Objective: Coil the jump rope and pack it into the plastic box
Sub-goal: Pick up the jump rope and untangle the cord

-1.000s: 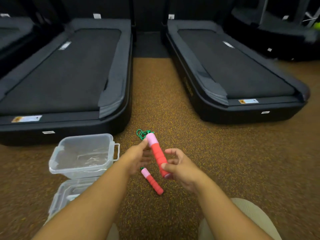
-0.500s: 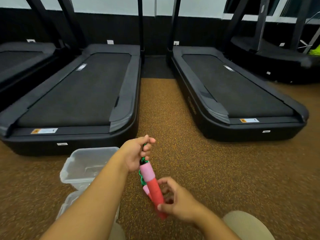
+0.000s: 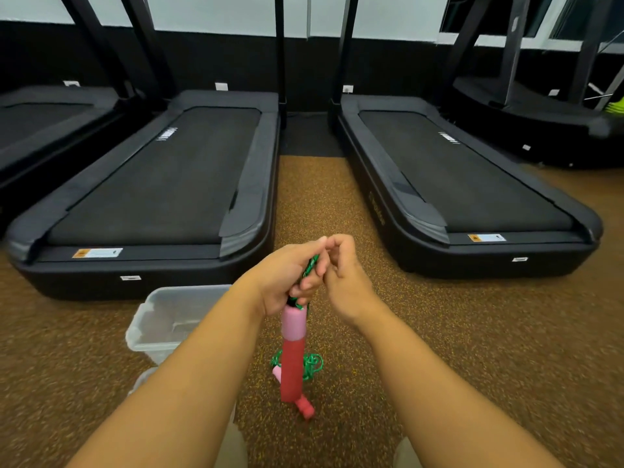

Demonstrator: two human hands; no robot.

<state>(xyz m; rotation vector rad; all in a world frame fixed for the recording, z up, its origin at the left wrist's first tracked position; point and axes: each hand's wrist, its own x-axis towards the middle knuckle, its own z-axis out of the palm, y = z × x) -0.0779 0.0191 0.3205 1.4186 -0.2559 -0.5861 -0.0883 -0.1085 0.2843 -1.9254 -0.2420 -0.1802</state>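
The jump rope has a green cord [image 3: 311, 265] and two red-and-pink foam handles. My left hand [image 3: 287, 278] grips the cord, and one handle [image 3: 292, 356] hangs straight down from it. My right hand [image 3: 341, 278] meets the left at the top and pinches the cord with its fingertips. The other handle [image 3: 304, 407] lies on the floor below, beside a loose tangle of cord [image 3: 312, 364]. The clear plastic box [image 3: 162, 319] stands open on the floor to the left, partly hidden by my left forearm.
Two black treadmills [image 3: 162, 184] [image 3: 462, 184] lie ahead, with a strip of speckled brown floor [image 3: 310, 204] between them. The box's clear lid [image 3: 143, 380] lies on the floor just in front of the box. My knees show at the bottom edge.
My right hand let go of the handle's lower end and rose to the cord beside the left hand. The handle now hangs vertically. The camera tilted up.
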